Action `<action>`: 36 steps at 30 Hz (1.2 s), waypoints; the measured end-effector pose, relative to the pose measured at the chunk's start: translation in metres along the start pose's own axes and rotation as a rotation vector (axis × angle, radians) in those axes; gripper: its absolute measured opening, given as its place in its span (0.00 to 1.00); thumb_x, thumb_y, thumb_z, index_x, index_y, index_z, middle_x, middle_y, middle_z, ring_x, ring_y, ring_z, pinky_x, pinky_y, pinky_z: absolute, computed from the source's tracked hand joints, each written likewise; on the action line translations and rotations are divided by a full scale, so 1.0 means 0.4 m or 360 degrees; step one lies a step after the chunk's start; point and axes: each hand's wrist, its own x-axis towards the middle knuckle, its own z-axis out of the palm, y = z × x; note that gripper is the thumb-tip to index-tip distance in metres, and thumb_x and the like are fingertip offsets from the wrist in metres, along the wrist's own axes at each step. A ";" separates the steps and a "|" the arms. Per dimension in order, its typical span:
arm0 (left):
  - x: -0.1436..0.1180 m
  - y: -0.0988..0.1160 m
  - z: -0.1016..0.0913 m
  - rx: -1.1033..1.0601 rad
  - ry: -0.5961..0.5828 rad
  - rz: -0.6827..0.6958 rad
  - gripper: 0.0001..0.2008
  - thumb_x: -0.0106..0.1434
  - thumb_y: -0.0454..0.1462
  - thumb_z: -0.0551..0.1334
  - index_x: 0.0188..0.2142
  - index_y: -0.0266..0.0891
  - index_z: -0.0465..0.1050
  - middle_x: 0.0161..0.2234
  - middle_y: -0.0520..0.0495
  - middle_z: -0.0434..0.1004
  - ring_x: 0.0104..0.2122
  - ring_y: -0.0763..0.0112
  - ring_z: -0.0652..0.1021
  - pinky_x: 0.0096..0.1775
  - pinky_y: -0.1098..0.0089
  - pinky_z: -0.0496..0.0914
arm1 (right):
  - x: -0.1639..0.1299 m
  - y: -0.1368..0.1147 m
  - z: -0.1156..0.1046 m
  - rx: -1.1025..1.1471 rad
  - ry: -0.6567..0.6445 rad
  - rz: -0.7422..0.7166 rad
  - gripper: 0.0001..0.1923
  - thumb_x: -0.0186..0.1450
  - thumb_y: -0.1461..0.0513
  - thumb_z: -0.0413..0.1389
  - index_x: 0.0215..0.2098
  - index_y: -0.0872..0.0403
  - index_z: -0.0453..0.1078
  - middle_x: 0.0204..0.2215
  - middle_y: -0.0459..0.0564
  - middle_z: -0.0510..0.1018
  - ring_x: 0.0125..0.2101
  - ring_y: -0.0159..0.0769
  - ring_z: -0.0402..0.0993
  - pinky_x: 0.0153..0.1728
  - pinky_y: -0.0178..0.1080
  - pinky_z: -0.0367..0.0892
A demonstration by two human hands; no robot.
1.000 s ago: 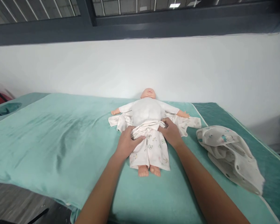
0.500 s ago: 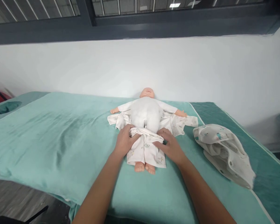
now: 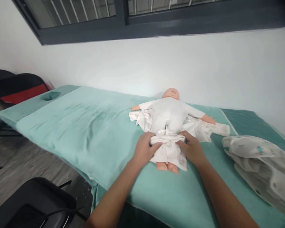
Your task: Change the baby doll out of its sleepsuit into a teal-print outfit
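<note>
hands (image 3: 144, 151) (image 3: 192, 148) grip doll's (image 3: 169, 111) trousers (image 3: 169, 148) (waistband bunched).

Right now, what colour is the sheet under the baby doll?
Light teal green sheet, plain to see in the head view.

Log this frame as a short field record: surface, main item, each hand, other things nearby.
surface: teal padded table along a white wall
main item: baby doll lying face up, arms spread, open printed top under it
left hand: grip closed on the waistband of the printed trousers
right hand: grip closed on the same waistband
feet: bare, showing below the trouser legs
nearby: crumpled printed cloth to the right; black chair at lower left
</note>
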 end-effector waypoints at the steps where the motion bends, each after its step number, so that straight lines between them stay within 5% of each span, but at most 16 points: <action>1: -0.020 0.001 -0.003 -0.0022 -0.0014 -0.0020 0.16 0.61 0.49 0.61 0.40 0.41 0.68 0.38 0.47 0.73 0.39 0.64 0.73 0.43 0.65 0.67 | -0.002 0.001 0.000 -0.0042 0.0013 0.0011 0.10 0.58 0.54 0.53 0.31 0.52 0.69 0.25 0.44 0.73 0.28 0.35 0.65 0.30 0.35 0.59; 7: -0.087 0.010 -0.045 -0.0272 -0.0288 0.0167 0.41 0.46 0.52 0.71 0.56 0.44 0.61 0.52 0.41 0.66 0.51 0.56 0.68 0.53 0.59 0.64 | -0.017 -0.004 -0.005 -0.0131 -0.0024 0.0112 0.15 0.59 0.51 0.53 0.37 0.51 0.69 0.30 0.47 0.76 0.29 0.37 0.69 0.31 0.37 0.61; 12: -0.101 0.009 -0.049 -0.0149 -0.0441 0.0276 0.57 0.37 0.53 0.75 0.64 0.48 0.53 0.56 0.39 0.60 0.56 0.50 0.62 0.56 0.52 0.62 | -0.069 -0.028 -0.003 -0.0156 -0.0040 0.0256 0.16 0.58 0.49 0.53 0.37 0.50 0.69 0.27 0.46 0.76 0.28 0.38 0.70 0.29 0.38 0.63; 18: -0.116 -0.005 -0.023 -0.0039 -0.0271 0.0359 0.51 0.41 0.58 0.71 0.62 0.46 0.57 0.53 0.39 0.64 0.54 0.54 0.66 0.56 0.56 0.62 | -0.160 -0.051 -0.007 -0.0102 -0.0138 0.0335 0.19 0.57 0.45 0.53 0.37 0.49 0.70 0.30 0.47 0.77 0.29 0.43 0.73 0.27 0.40 0.65; 24: -0.118 -0.006 -0.027 0.0007 -0.0262 0.0320 0.46 0.46 0.56 0.70 0.61 0.46 0.57 0.52 0.41 0.68 0.53 0.54 0.69 0.54 0.56 0.62 | -0.190 -0.021 -0.010 0.0054 -0.0259 0.0159 0.33 0.47 0.44 0.64 0.47 0.46 0.63 0.40 0.55 0.76 0.39 0.53 0.74 0.34 0.48 0.71; 29: -0.126 0.042 -0.042 0.0013 -0.0341 0.0228 0.43 0.47 0.56 0.69 0.59 0.47 0.59 0.54 0.42 0.70 0.54 0.52 0.70 0.54 0.55 0.62 | -0.192 -0.068 -0.044 -0.0120 -0.0225 0.0055 0.30 0.45 0.43 0.65 0.41 0.46 0.65 0.37 0.55 0.76 0.37 0.53 0.74 0.35 0.50 0.70; 36: -0.136 0.123 -0.085 -0.0019 -0.0383 -0.0146 0.30 0.53 0.46 0.68 0.55 0.49 0.64 0.50 0.50 0.75 0.46 0.58 0.76 0.45 0.63 0.69 | -0.182 -0.138 -0.098 -0.0259 -0.0584 -0.0227 0.30 0.52 0.46 0.64 0.47 0.50 0.66 0.46 0.53 0.75 0.46 0.51 0.70 0.43 0.46 0.67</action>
